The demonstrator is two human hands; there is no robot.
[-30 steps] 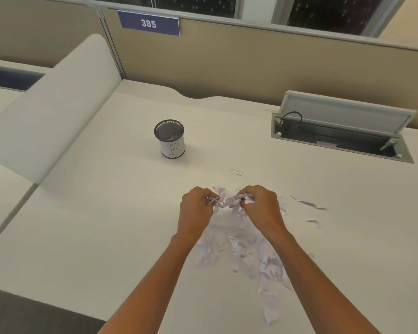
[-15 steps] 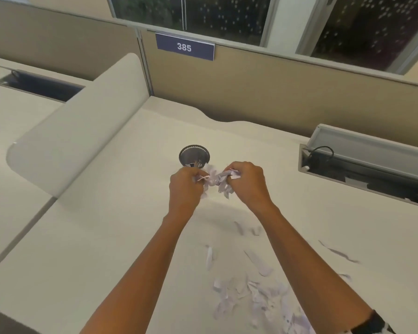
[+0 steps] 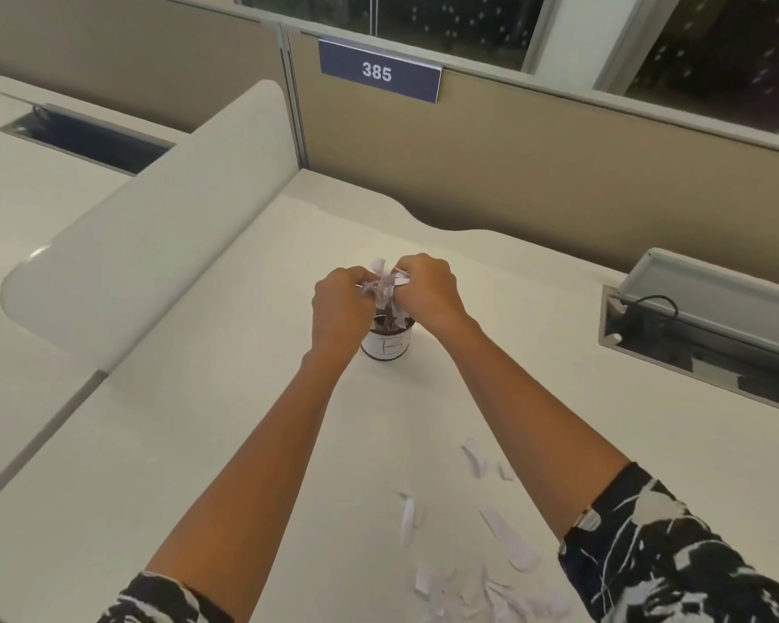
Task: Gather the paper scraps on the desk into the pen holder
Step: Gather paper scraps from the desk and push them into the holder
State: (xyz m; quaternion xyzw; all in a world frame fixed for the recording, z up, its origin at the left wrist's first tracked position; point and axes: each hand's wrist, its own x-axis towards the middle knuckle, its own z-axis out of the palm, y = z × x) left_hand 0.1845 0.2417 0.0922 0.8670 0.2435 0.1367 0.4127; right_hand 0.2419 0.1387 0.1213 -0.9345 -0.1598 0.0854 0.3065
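1. The left hand (image 3: pixel 340 303) and the right hand (image 3: pixel 428 294) both curl around one bundle of paper scraps (image 3: pixel 385 285), pinching it between them directly over the mouth of the pen holder (image 3: pixel 387 348).
2. The pen holder stands upright on the tabletop (image 3: pixel 244 420). It is a dark cup with a white label marked with a handwritten "B", and a few scraps show inside its rim.
3. Loose scraps (image 3: pixel 509 537) lie scattered on the near part of the tabletop beside the right forearm, well apart from the pen holder.
4. The tabletop is pale cream, and its wavy back edge meets a tan partition (image 3: pixel 536 173) that carries a blue plate (image 3: pixel 378 73) reading 385.
5. At the right, a cable hatch (image 3: pixel 702 335) sits open in the surface with its lid raised and a black cord inside.
6. At the left, a white rounded divider (image 3: pixel 154 227) separates this desk from a neighbouring one.
7. Above the partition, the windows (image 3: pixel 716 51) are dark with small specks of light.
8. Both arms wear black-and-white patterned sleeves (image 3: pixel 675 555).
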